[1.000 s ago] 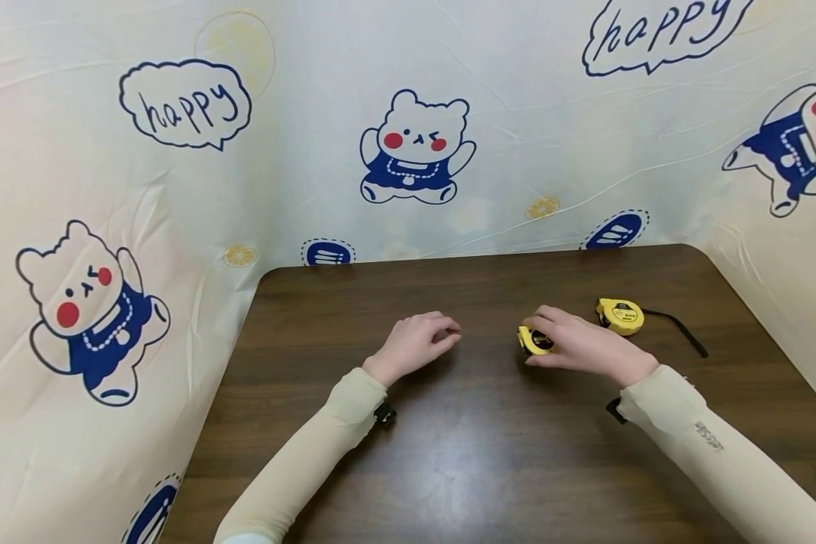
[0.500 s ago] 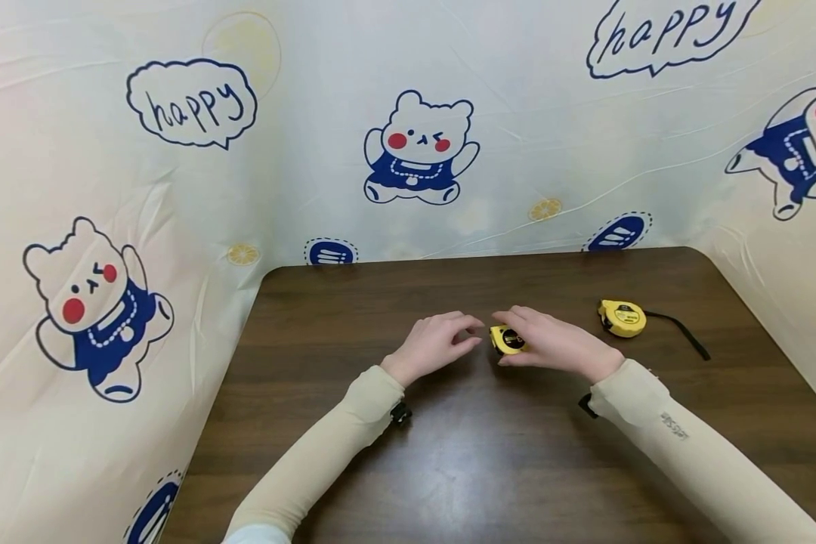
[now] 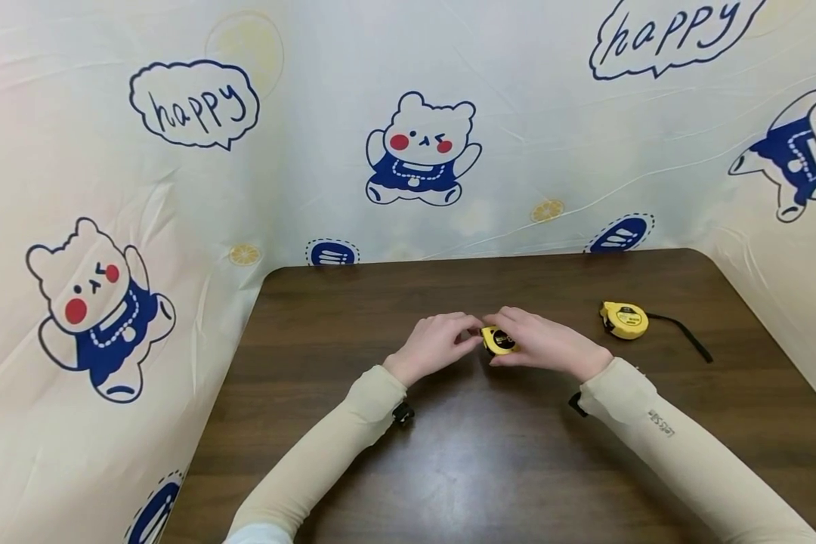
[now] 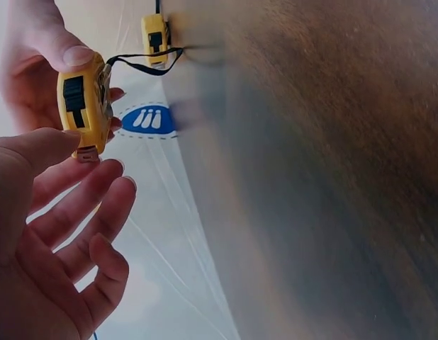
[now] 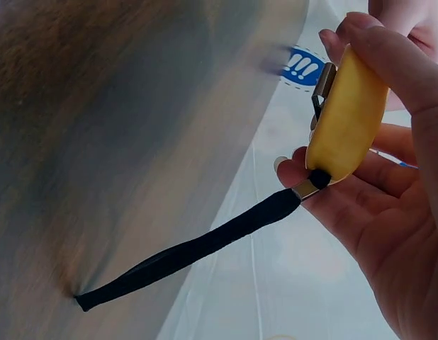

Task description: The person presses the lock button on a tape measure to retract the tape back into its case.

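In the head view my right hand [image 3: 547,344] holds a yellow-and-black tape measure [image 3: 498,341] above the table, thumb on one side and fingers on the other. Its black wrist strap [image 5: 191,255] hangs down in the right wrist view. My left hand [image 3: 438,346] is at the tape's mouth, thumb and forefinger apart in the head view. In the left wrist view the metal end hook [image 4: 86,154] sits close to the left thumb and forefinger tips; the other left fingers are spread loosely. Whether the fingertips press the hook is unclear.
A second yellow tape measure [image 3: 624,320] lies at the right of the brown wooden table [image 3: 449,468], its black strap [image 3: 683,332] trailing right. A printed cloth [image 3: 299,151] with bears and "happy" bubbles hangs around the table's back and sides.
My right hand has carried the tape measure left until its mouth meets the left fingertips. My left hand moved slightly right, then stayed nearly still. The second tape measure stays put.
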A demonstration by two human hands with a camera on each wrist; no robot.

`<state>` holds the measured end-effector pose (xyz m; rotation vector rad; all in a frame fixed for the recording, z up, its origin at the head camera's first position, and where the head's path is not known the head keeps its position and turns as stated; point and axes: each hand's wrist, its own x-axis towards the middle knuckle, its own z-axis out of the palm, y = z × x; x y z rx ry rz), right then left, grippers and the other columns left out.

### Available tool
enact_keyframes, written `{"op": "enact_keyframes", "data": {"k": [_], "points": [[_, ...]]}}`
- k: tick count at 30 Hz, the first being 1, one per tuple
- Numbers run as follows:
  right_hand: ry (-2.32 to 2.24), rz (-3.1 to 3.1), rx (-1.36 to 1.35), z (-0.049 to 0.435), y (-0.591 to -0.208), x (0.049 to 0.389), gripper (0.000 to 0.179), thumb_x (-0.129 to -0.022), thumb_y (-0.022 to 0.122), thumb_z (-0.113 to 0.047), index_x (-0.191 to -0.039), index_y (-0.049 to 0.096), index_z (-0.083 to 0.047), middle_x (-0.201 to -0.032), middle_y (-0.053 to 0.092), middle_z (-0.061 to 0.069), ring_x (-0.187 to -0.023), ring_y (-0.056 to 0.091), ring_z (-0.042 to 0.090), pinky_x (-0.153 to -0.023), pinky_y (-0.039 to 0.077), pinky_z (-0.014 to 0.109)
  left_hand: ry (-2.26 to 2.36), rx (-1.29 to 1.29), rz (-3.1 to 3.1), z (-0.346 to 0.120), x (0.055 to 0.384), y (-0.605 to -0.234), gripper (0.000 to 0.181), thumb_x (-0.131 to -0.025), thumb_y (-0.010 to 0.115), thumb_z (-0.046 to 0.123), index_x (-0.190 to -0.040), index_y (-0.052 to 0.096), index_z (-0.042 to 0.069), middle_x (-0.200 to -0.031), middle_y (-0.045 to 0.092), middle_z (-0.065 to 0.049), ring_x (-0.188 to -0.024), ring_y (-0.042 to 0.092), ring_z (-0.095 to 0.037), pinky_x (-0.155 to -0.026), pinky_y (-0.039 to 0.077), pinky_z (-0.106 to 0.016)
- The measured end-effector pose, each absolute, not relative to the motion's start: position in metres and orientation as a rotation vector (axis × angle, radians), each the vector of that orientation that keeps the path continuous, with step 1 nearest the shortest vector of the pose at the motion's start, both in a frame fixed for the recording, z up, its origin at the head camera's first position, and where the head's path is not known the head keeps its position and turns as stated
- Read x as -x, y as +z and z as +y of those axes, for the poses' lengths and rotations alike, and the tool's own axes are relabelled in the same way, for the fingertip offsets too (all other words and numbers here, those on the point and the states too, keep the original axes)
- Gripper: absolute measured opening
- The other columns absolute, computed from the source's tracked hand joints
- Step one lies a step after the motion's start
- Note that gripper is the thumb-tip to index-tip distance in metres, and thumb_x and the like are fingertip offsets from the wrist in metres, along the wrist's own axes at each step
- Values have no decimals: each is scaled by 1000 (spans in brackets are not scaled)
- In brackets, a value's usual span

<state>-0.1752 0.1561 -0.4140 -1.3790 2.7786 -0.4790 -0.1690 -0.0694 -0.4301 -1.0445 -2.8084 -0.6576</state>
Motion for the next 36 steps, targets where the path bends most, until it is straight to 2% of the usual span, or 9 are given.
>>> {"op": "enact_keyframes", "data": {"k": [10, 21, 29, 36], "points": [[-457, 2762, 1416, 156, -417, 178, 54, -81, 70, -44, -121, 56, -10, -105, 53, -2, -89, 49, 6, -77, 48, 25, -590, 1063, -2814, -72, 172, -430, 18, -92, 58, 36, -105, 65, 25, -91, 61, 16, -79, 62, -3, -60, 45, -21], [-470, 2719, 1455, 154, -423, 175, 51, -81, 71, -41, -120, 59, -11, -107, 53, -2, -90, 50, 6, -77, 48, 25, -569, 1162, -2795, -75, 172, -434, 12, -87, 66, 32, -95, 67, 23, -87, 62, 12, -73, 59, -2, -61, 44, -17], [-448, 2713, 1425, 161, -423, 177, 52, -82, 70, -39, -122, 58, -9, -110, 53, 0, -96, 50, 9, -82, 48, 28, -501, 1204, -2764, -81, 173, -441, 13, -89, 62, 38, -83, 62, 27, -77, 53, 16, -62, 48, 2, -54, 40, -16], [-453, 2770, 1413, 177, -425, 180, 51, -82, 71, -36, -123, 58, -8, -110, 54, 1, -96, 50, 10, -82, 48, 31, -276, 1276, -2704, -96, 173, -443, 12, -90, 61, 32, -80, 63, 26, -74, 54, 14, -63, 51, -2, -54, 43, -23]]}}
